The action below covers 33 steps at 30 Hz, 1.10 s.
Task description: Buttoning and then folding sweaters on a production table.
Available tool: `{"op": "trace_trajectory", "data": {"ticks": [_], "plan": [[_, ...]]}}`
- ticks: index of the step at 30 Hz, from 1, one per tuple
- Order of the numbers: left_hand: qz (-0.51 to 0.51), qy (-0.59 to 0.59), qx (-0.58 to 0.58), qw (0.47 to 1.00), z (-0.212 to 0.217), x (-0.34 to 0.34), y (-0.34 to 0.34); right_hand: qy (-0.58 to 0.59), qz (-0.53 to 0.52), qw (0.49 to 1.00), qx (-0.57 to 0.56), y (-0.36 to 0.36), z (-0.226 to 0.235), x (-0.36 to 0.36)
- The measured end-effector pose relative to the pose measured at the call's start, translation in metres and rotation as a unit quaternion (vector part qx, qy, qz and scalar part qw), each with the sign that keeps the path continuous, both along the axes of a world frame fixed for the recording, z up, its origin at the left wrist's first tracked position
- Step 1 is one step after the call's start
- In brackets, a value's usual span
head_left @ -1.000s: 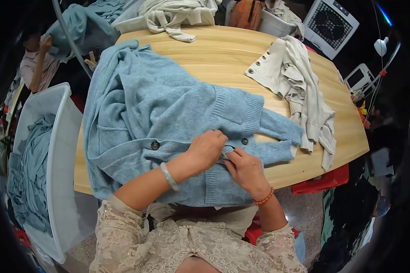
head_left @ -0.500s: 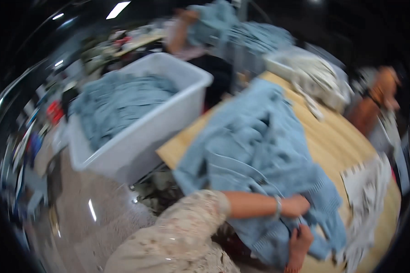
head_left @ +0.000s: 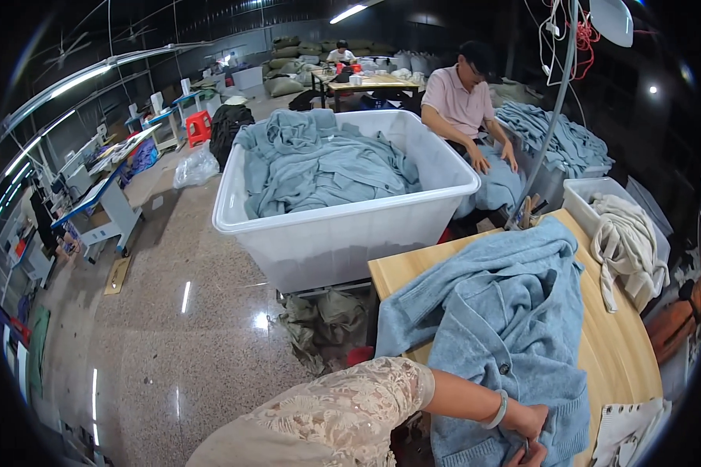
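Note:
A light blue knitted cardigan (head_left: 506,327) lies spread over the wooden table, with a dark button and ribbed hem showing. My left hand (head_left: 531,420), a pale bangle on its wrist, is closed on the cardigan's lower part near the ribbed edge. Just below, at the picture's bottom edge, my right hand (head_left: 531,454) has its fingers bent in close to the left hand. A small dark, shiny thing shows at those fingers, too little of it visible to name. Most of the right hand is cut off by the frame.
Left of the wooden table (head_left: 615,366) stands a large white bin (head_left: 350,241) heaped with blue knitwear. Beyond, a seated person (head_left: 459,101) handles a blue garment. A metal lamp pole (head_left: 557,117) rises behind the table; a tub with cream knitwear (head_left: 627,241) sits at right.
My view has swung up and left, bringing the bin and far room into sight. Both hands stay close together at the cardigan's lower part, now lower in the picture.

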State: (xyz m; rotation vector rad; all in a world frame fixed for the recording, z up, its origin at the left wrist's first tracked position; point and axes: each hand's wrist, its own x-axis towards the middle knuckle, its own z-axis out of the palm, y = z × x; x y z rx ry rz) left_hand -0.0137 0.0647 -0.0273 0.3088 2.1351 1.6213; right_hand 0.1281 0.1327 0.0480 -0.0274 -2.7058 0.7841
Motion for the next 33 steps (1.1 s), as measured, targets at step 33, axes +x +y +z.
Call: {"op": "trace_trajectory", "data": {"ticks": [33], "plan": [[-0.284,0.252,-0.026,0.925,0.035,0.020,-0.071,0.095,0.010,0.984,-0.149,0.022,-0.044,0.005]]}}
